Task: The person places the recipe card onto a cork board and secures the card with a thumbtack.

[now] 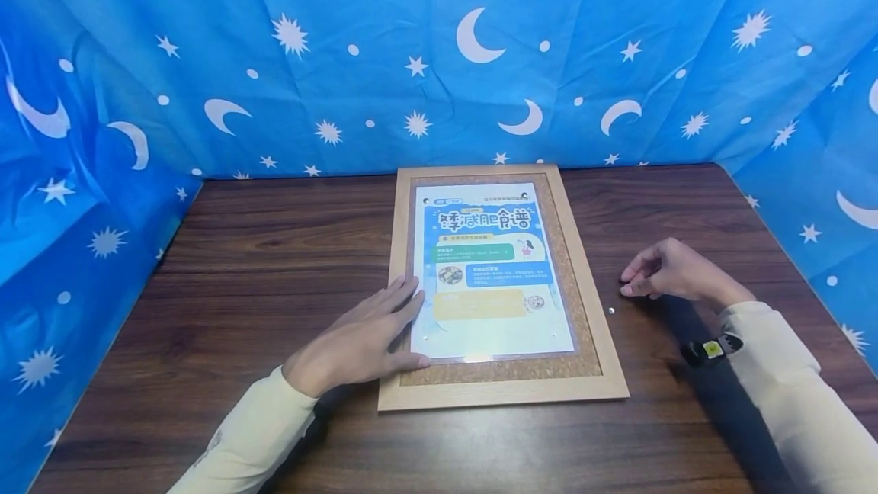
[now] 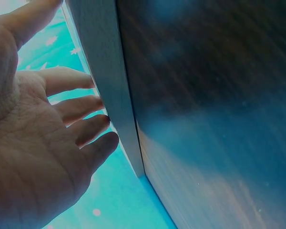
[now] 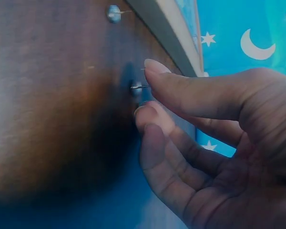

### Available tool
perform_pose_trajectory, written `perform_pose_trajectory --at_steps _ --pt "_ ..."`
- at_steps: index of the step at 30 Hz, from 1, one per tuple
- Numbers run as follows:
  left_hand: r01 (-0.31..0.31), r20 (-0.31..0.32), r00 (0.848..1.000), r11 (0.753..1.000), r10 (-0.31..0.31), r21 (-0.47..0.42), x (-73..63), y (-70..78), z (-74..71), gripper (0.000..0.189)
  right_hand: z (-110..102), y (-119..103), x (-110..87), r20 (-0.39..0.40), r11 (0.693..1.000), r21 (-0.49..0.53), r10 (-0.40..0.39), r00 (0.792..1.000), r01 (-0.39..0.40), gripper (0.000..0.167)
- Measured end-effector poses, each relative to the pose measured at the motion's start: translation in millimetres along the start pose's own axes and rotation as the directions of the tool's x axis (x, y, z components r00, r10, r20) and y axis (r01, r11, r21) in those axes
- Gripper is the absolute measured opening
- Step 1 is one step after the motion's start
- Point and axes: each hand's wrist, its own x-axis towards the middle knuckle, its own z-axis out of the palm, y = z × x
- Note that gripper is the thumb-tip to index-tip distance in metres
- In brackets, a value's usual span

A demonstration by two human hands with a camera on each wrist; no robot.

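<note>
A cork board in a light wooden frame lies on the table. On it is a printed sheet with a blue heading and coloured panels, with small round thumbtacks at its two top corners. My left hand rests across the frame's left side, fingers spread, with fingertips at the sheet's left edge. Right of the board, my right hand is low over the table, thumb and forefinger bent around a thumbtack. A gap shows between those fingertips, and the tack's pin points toward the thumb. Another thumbtack lies between hand and frame.
Dark wood-grain table surrounds the board on all sides. A blue cloth with white moons and stars hangs behind and at both sides. A black band is on the right wrist.
</note>
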Motion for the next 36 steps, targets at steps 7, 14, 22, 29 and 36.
perform_pose_trajectory --at_steps 7,14,22,29,36 --pt "-0.004 -0.008 1.000 1.000 0.004 0.000 -2.0 0.4 0.7 0.093 6.5 5.8 -4.6 -0.038 0.999 0.023 -0.022 0.999 0.022 0.016" --pt "-0.003 -0.004 1.000 1.000 0.003 -0.010 -4.5 0.4 1.2 0.092 8.0 4.1 -5.4 -0.080 0.998 -0.018 -0.058 0.995 0.056 0.007" --pt "-0.003 -0.004 1.000 1.000 0.003 0.007 -5.4 -0.5 2.1 0.091 15.0 -21.6 -3.9 -0.103 0.996 -0.055 -0.074 0.992 0.069 0.010" --pt "-0.017 -0.017 1.000 1.000 0.017 0.018 -6.0 -1.2 2.4 0.090 32.7 -51.6 2.4 -0.092 0.987 -0.031 -0.158 0.983 0.156 0.007" --pt "0.003 -0.014 1.000 0.999 -0.002 0.036 -5.4 1.3 2.7 0.090 52.1 -76.6 12.9 -0.054 0.980 0.020 -0.198 0.979 0.199 0.007"
